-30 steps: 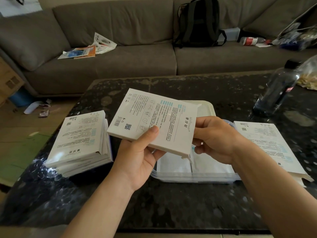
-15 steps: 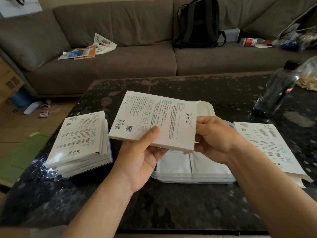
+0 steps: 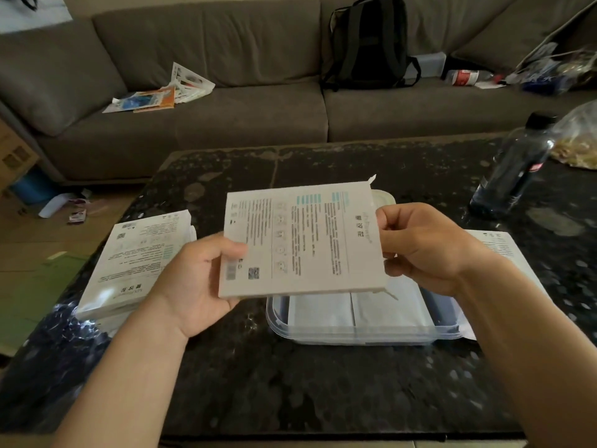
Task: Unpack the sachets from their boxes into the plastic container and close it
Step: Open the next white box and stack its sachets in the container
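A flat white sachet box [image 3: 303, 240] with printed text hangs above the table, held at both ends. My left hand [image 3: 197, 279] grips its left edge, thumb on top. My right hand [image 3: 420, 244] grips its right end, where a small flap sticks up. Under the box sits the clear plastic container [image 3: 281, 321], with white sachets [image 3: 355, 308] lying flat inside. Its white lid [image 3: 384, 197] peeks out behind the box. A stack of the same white boxes [image 3: 139, 260] lies on the left. Another flat box [image 3: 504, 253] lies on the right, partly hidden by my right arm.
The black speckled table [image 3: 323, 383] carries a dark plastic bottle [image 3: 513, 166] and a clear bag of food [image 3: 578, 140] at the far right. Behind it runs a grey sofa [image 3: 226, 118] with a black backpack [image 3: 365, 43] and loose papers [image 3: 161, 92].
The box has turned level and shifted right over the container. My left hand slid from under the box to its left edge. A flap now stands up at its right end.
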A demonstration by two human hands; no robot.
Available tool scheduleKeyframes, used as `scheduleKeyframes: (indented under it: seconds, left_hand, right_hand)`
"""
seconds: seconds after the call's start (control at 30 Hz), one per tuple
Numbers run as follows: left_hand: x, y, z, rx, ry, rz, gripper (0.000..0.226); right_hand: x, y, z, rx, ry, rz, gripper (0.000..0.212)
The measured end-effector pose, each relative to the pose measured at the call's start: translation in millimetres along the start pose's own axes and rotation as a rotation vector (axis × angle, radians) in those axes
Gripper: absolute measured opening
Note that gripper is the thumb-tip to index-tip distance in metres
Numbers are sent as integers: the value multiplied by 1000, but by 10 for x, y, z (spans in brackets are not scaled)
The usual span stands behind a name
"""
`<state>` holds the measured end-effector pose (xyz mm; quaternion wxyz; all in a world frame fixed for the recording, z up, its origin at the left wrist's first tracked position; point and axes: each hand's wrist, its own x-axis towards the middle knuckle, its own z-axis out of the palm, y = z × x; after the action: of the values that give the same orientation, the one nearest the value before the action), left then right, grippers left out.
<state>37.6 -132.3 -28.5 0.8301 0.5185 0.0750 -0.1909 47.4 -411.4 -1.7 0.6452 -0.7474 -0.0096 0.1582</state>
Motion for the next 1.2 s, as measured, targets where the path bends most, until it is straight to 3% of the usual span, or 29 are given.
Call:
scheduleKeyframes:
  seconds: [0.13, 0.23, 0.43, 0.6, 0.93, 1.2]
  left_hand:
    - [20, -71, 46, 166, 106, 67, 45]
    - [28, -100, 75, 194, 183, 116, 49]
    - [38, -93, 51, 186, 198, 116, 48]
    - [54, -88, 9, 173, 230, 135, 47]
    - [87, -138, -31, 183, 223, 138, 47]
    - [92, -180, 22, 197, 173, 145, 51]
  right_hand:
    - [25, 20, 90, -58, 20, -7, 17]
    - [30, 14, 121, 53, 10, 2, 21]
    - [-7, -35, 113, 120, 1, 41, 21]
    - [-45, -95, 69, 143, 100, 73, 16]
    - [-25, -100, 54, -43, 244, 45, 9]
    - [-16, -98, 111, -123, 311, 31, 26]
